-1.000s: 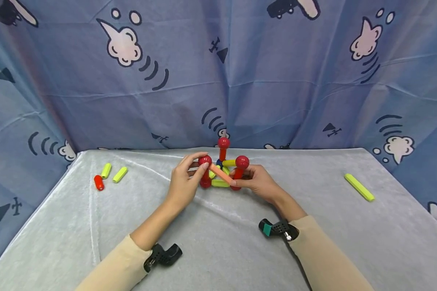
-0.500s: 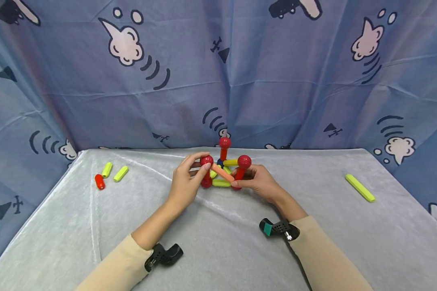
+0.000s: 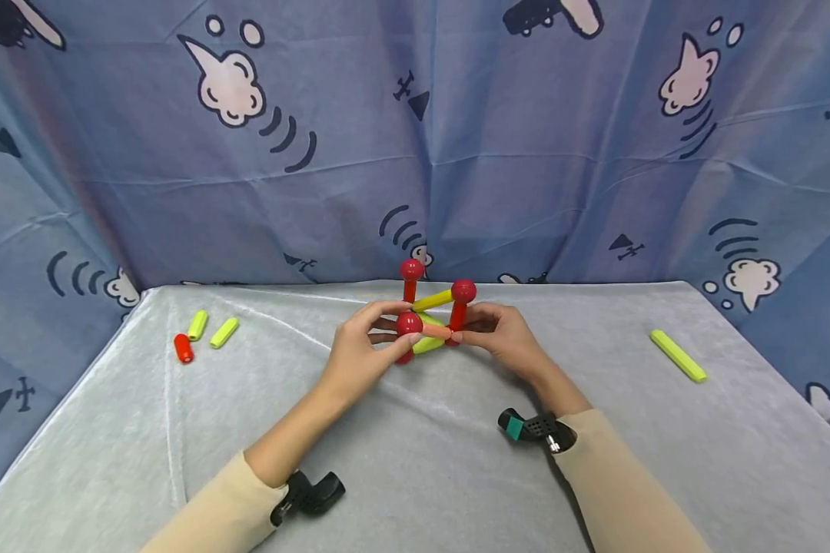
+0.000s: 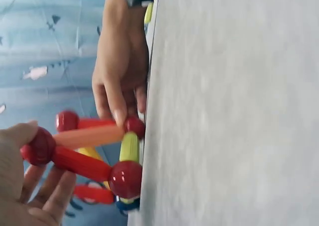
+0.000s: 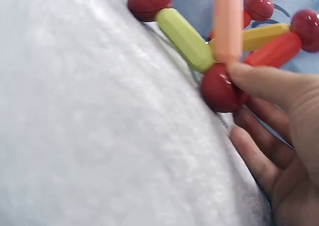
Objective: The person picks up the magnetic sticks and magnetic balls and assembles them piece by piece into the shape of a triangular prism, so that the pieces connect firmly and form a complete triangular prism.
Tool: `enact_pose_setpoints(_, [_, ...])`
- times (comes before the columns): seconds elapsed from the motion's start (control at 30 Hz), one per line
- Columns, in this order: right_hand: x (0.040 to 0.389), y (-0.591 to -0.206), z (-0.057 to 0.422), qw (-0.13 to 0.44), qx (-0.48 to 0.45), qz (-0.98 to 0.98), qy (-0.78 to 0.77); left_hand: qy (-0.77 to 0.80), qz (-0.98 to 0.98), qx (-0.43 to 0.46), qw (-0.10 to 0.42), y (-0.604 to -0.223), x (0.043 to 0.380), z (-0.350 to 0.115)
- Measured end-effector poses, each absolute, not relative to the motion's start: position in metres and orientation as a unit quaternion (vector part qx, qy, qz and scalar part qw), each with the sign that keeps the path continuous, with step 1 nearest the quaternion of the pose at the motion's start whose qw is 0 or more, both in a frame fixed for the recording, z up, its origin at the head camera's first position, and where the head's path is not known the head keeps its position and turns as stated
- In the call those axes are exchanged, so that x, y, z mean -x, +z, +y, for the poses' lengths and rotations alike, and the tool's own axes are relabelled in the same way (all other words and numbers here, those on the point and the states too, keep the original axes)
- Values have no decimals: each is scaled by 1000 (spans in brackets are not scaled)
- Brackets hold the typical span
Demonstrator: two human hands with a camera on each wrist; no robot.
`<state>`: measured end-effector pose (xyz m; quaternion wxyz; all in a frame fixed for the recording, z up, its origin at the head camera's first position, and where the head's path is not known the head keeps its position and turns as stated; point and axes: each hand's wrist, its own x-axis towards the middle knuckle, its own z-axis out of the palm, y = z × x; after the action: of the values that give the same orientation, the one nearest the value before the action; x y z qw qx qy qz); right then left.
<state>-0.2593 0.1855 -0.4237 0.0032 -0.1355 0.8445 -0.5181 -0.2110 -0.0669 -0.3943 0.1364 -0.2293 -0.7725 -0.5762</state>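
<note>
My left fingers grip the upper red ball, my right fingers pinch the orange rod slanting to the lower red ball, where uneven pressure could part them.

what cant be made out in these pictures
Left wrist: most of the blue ball, behind a lower red ball.
Head: most of the nearest red rod, behind the left hand.
Right wrist: the lower end of the orange rod, partly behind the right hand.
Right wrist: the rightmost red ball, cut off by the edge.
</note>
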Motion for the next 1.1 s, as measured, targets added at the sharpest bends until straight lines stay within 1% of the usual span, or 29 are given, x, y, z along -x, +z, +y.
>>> enact_pose_setpoints(0.13, [262,-425,184,-11,146,853,-501,-577,-773,226,135,-392,206,-63])
enact_pose_setpoints(0.27, [262,-425,181,3,163,853,-496,-581,-777,194,146,-392,207,-64])
enact_pose_setpoints(0.4, [260,-423,181,14,168,850,-499,-596,-773,173,136,-390,207,-64])
enact_pose_setpoints(0.53, [260,-422,182,14,171,850,-499,-607,-767,166,129,-387,203,-61])
enact_pose_setpoints(0.67, [260,-422,180,7,174,853,-492,-593,-775,174,134,-386,199,-60])
enact_pose_setpoints(0.83, [259,-423,177,4,171,854,-490,-568,-794,160,143,-397,214,-72])
enact_pose_setpoints(0.93, [259,-424,176,5,167,857,-487,-560,-808,135,119,-409,229,-84])
enact_pose_setpoints(1.0, [258,-424,175,10,171,857,-485,-546,-823,135,79,-418,238,-92])
enact_pose_setpoints(1.1, [258,-423,173,20,199,854,-480,-519,-839,162,6,-426,245,-99])
